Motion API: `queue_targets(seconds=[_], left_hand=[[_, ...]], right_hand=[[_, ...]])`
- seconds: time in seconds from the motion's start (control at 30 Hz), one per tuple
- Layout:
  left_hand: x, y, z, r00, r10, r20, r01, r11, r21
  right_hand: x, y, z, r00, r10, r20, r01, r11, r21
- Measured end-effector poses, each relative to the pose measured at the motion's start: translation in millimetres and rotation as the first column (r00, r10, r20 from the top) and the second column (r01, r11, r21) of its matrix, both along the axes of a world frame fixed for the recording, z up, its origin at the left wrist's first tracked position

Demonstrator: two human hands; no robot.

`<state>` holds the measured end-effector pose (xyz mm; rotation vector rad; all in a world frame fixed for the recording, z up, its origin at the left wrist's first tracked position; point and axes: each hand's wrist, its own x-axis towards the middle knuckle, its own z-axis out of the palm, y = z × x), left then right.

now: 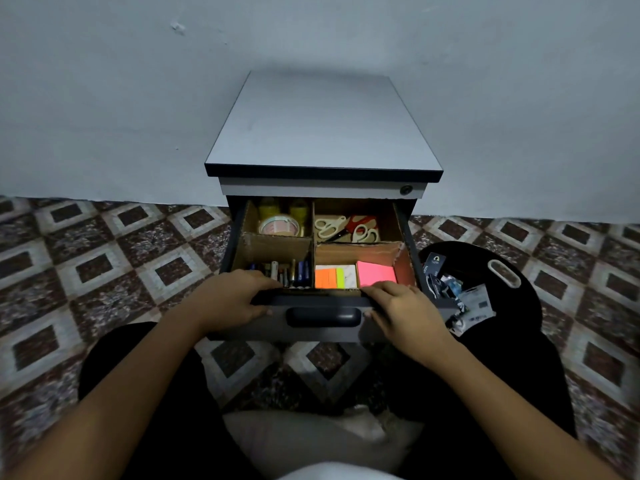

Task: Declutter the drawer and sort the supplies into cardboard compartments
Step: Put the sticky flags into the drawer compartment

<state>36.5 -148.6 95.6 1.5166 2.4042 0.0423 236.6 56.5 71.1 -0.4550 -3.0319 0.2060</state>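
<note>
The grey drawer of a small cabinet stands pulled out, lined with cardboard dividers that make four compartments. Tape rolls lie at the back left, scissors at the back right, pens and batteries at the front left, and sticky notes at the front right. My left hand grips the left part of the drawer's front edge, fingers curled over the top. My right hand grips the right part of the same edge.
The cabinet stands against a grey wall on a patterned tile floor. A black round tray with several packets and wrappers lies on the floor right of the drawer. My knees and a pale cushion are below the drawer.
</note>
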Motion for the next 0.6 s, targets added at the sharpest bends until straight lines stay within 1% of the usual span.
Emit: queue_targets(seconds=[0.1, 0.13, 0.23, 0.3, 0.37, 0.43, 0.47, 0.53, 0.57, 0.6], left_hand=[[-12.0, 11.5, -7.7, 0.993, 0.099, -0.069, -0.087, 0.983, 0.158], [-15.3, 15.9, -11.6, 0.987, 0.137, -0.084, -0.116, 0.968, 0.223], [-27.8, 32.5, -24.3, 0.946, 0.294, -0.139, -0.211, 0.879, 0.427], [-30.9, 44.6, -30.5, 0.886, 0.442, -0.139, -0.323, 0.803, 0.501], [-32.5, 57.3, -33.7, 0.789, 0.613, -0.031, -0.511, 0.684, 0.52], [-33.6, 68.5, -36.5, 0.659, 0.737, 0.147, -0.688, 0.513, 0.513], [-35.3, 73.9, -39.3, 0.591, 0.769, 0.243, -0.759, 0.429, 0.489], [-39.4, 83.6, -45.1, 0.459, 0.79, 0.408, -0.861, 0.282, 0.422], [-42.3, 88.4, -47.9, 0.405, 0.783, 0.472, -0.894, 0.233, 0.382], [-44.4, 92.2, -49.8, 0.365, 0.769, 0.525, -0.918, 0.202, 0.342]], right_hand=[[-24.3, 8.6, -2.8, 0.994, -0.103, -0.046, 0.105, 0.994, 0.025], [-32.0, 11.6, -3.5, 0.986, -0.142, -0.086, 0.144, 0.989, 0.02], [-56.4, 22.6, -7.5, 0.927, -0.305, -0.221, 0.305, 0.952, -0.033], [-69.2, 24.9, -7.3, 0.874, -0.428, -0.229, 0.42, 0.903, -0.087], [-83.0, 26.8, -6.2, 0.794, -0.56, -0.237, 0.529, 0.829, -0.183], [-95.5, 27.0, -5.6, 0.683, -0.696, -0.22, 0.623, 0.713, -0.322], [-101.3, 27.5, -6.0, 0.623, -0.756, -0.204, 0.647, 0.643, -0.41], [-111.7, 29.7, -9.2, 0.528, -0.837, -0.144, 0.635, 0.502, -0.588], [-116.5, 31.9, -10.7, 0.501, -0.859, -0.104, 0.615, 0.439, -0.656], [-120.2, 33.7, -11.0, 0.493, -0.867, -0.07, 0.596, 0.396, -0.699]])
